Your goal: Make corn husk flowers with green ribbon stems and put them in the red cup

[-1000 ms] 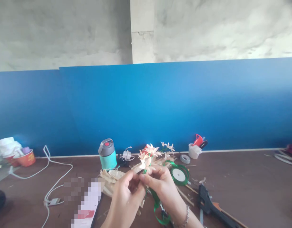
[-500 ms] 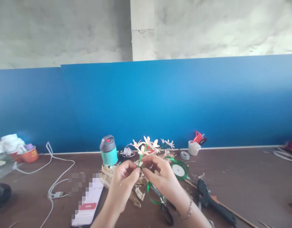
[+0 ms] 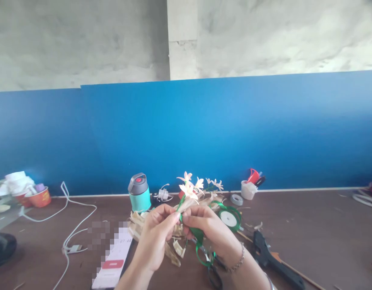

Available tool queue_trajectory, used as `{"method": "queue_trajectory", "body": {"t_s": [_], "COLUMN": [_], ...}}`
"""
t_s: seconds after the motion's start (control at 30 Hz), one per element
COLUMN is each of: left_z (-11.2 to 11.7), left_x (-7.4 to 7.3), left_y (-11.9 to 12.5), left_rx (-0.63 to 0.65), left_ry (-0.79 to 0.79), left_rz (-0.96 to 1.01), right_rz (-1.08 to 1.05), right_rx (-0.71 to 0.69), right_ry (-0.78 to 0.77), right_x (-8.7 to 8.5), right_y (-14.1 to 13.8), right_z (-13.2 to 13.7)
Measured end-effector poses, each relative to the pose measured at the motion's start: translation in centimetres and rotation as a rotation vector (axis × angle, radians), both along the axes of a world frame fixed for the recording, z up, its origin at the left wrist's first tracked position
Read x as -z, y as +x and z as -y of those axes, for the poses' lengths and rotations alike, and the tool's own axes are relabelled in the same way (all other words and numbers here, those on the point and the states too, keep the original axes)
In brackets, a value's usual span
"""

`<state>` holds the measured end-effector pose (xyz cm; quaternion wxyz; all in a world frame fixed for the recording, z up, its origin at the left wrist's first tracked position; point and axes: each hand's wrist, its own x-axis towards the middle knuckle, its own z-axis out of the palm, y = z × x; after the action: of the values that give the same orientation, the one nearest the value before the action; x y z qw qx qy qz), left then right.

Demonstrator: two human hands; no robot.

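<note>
My left hand [image 3: 160, 229] is closed in a pinch at the base of a spray of pale artificial flowers [image 3: 189, 189] with a green stem. Fingertip to fingertip with it, my right hand [image 3: 204, 223] pinches a green ribbon [image 3: 198, 235], whose loop hangs down below the palm. The exact spot where ribbon meets stem is partly hidden by my fingers. Behind and under the hands lie dry, tan husk pieces [image 3: 137, 223] and another small pale blossom spray [image 3: 216, 184]. Right of my right hand rests a ribbon spool [image 3: 228, 218] with a white centre.
Black-handled scissors [image 3: 215, 278] lie below my right wrist. A black glue gun [image 3: 275, 259] and a thin stick sit to the right. At the left are a phone [image 3: 111, 257] and white cable [image 3: 66, 233]. A turquoise flask [image 3: 139, 193], tape roll [image 3: 236, 199] and white cup [image 3: 248, 190] stand behind.
The flower heads have turned and shifted slightly right. Green ribbon now shows below my right hand, which has come closer around the stem and dropped slightly.
</note>
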<state>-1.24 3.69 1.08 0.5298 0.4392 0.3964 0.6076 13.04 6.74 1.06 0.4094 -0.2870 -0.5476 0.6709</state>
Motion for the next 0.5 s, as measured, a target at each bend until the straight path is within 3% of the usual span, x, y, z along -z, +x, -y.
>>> {"method": "queue_trajectory", "body": {"t_s": [0.13,0.33,0.43,0.5], "left_z": [0.1,0.5,0.4,0.5], "left_x": [-0.5,-0.6,-0.7,-0.9], "left_y": [-0.3,-0.2,-0.4,-0.5], "left_rx": [0.101,0.249,0.273,0.202], "left_ry": [-0.08,-0.163,-0.131,-0.079], "left_rz": [0.029,0.013,-0.114,-0.285], "right_rz": [-0.046,-0.266,-0.256,-0.188], "right_rx": [0.073,0.034,0.125,0.234], "right_ry": [0.085,0.122,0.084,0.069], "right_x": [-0.4,-0.8,-0.3,0.2], "right_y": [-0.1,-0.8,-1.0,-1.2], "right_z": [0.3,0.8,0.9,0.9]}}
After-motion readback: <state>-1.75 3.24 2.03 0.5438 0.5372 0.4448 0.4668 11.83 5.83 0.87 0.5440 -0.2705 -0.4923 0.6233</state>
